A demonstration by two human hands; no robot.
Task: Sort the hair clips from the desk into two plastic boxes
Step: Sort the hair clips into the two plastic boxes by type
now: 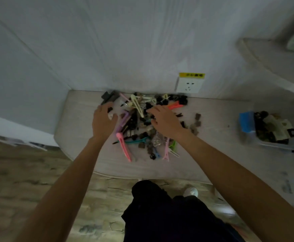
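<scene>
A tangled heap of hair clips (pixel 139 123) lies on the pale surface (pixel 83 119) against the wall: long pink, cream, green and teal duckbill clips mixed with small black and brown claw clips. The left hand (pixel 103 122) rests on the heap's left edge and the right hand (pixel 163 120) on its right side, both with fingers curled down into the clips, though blur hides whether either grips anything. Well to the right, a clear plastic box (pixel 247 135) already holds dark clips.

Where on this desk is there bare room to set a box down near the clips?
The desk is bare between the scattered brown clips and the plastic box at right, and along the near edge below the pink clip. The clip pile under the left hand and right hand is crowded up to the wall.
</scene>
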